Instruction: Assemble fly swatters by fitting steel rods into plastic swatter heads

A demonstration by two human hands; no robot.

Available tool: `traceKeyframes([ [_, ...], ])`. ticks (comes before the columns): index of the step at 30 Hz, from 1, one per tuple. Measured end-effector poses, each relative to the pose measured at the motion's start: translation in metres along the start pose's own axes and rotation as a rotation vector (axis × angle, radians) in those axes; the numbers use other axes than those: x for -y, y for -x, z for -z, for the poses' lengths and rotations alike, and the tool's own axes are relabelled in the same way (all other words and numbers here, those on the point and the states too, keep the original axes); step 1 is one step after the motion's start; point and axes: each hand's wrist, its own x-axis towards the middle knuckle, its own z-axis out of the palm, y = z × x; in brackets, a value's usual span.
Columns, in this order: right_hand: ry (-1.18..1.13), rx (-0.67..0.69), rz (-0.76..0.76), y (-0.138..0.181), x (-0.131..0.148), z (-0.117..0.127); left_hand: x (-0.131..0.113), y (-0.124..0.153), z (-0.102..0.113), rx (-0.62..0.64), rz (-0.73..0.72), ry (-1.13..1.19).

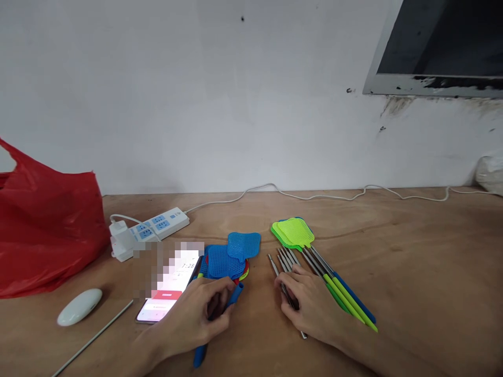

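Note:
My left hand point(204, 309) curls round a blue handle tube point(234, 296), whose lower end shows below the palm. Just beyond it lie several fly swatter heads point(225, 262), mostly blue, with red and yellow edges under them. My right hand point(308, 301) rests on a bundle of thin metal rods point(288, 257), its thumb and fingers closed on one metal rod point(274, 264) at the near side. To the right of that hand lie assembled fly swatters point(296, 232) with green, yellow-green and blue handles point(341, 293), heads pointing away from me.
Left of my left hand lies a lit phone point(168, 293), near a white power strip point(161, 228) with a plugged-in charger. A red plastic bag point(51, 225), a white oval device point(79, 307) and a thin rod point(92, 337) are farther left. A white cable point(314, 197) runs along the wall.

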Motion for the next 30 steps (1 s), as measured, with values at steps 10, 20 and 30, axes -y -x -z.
traceKeyframes([
  [10, -0.614, -0.117, -0.239, -0.004, -0.007, 0.003, 0.002, 0.002, -0.003, -0.021, -0.050, -0.023],
  [20, -1.503, -0.259, -0.599, -0.012, -0.013, 0.015, -0.002, 0.001, -0.002, 0.093, -0.078, -0.200],
  [30, -1.736, -0.168, -0.583, -0.014, -0.013, 0.018, 0.000, 0.002, -0.004, 0.145, -0.054, -0.270],
])
